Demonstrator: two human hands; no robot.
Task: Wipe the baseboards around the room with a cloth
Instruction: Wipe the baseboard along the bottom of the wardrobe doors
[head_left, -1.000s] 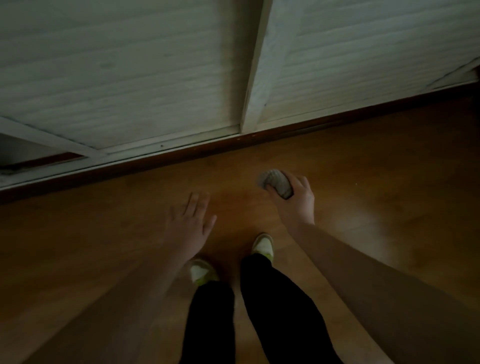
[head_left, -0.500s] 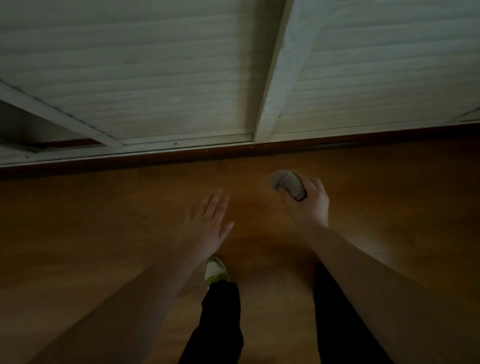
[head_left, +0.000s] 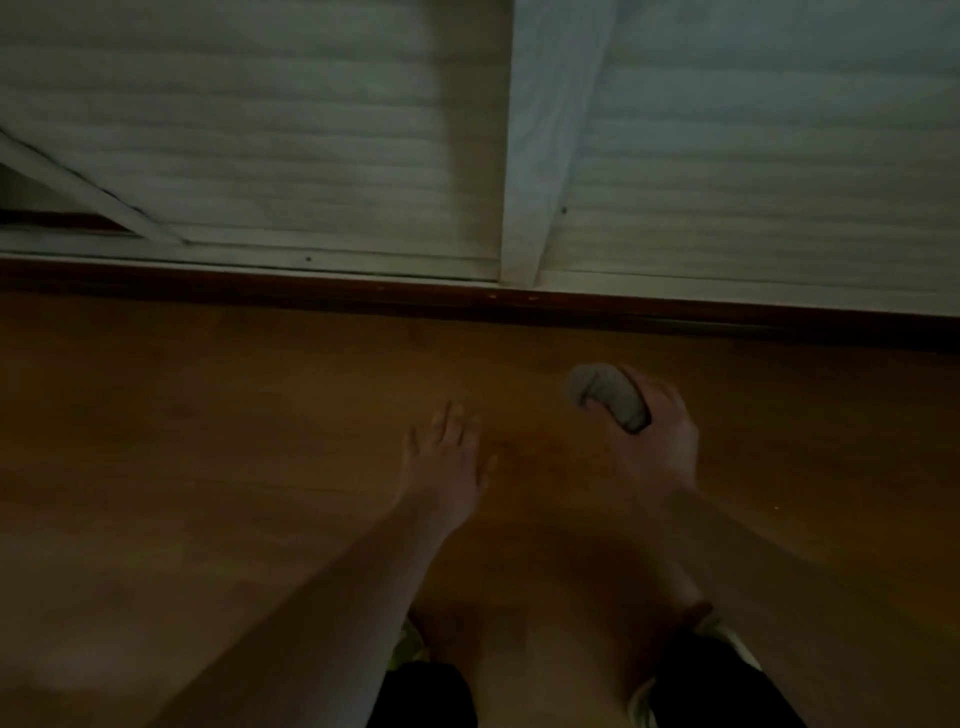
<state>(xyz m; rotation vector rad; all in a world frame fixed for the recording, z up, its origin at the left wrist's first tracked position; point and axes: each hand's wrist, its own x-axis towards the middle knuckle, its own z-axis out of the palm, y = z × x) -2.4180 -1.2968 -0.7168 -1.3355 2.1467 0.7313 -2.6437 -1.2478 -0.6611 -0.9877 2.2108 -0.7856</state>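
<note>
My right hand (head_left: 652, 441) grips a balled-up grey cloth (head_left: 605, 392), held above the wooden floor a short way in front of the baseboard. The dark reddish-brown baseboard (head_left: 363, 296) runs across the view along the foot of the white slatted doors. My left hand (head_left: 447, 457) hovers over the floor with fingers straight and spread, holding nothing. Neither hand touches the baseboard. The scene is dim and slightly blurred.
White louvred closet doors (head_left: 260, 130) with a vertical frame post (head_left: 540, 156) fill the top of the view. A door at the far left (head_left: 52, 171) stands ajar. The brown wooden floor (head_left: 182, 441) spreads below. My legs in dark trousers and light shoes (head_left: 727, 634) are at the bottom.
The view has swung and I have moved closer to the doors; the baseboard now lies lower and nearly level. My feet have stepped apart. Both hands keep their poses, the right still holding the cloth.
</note>
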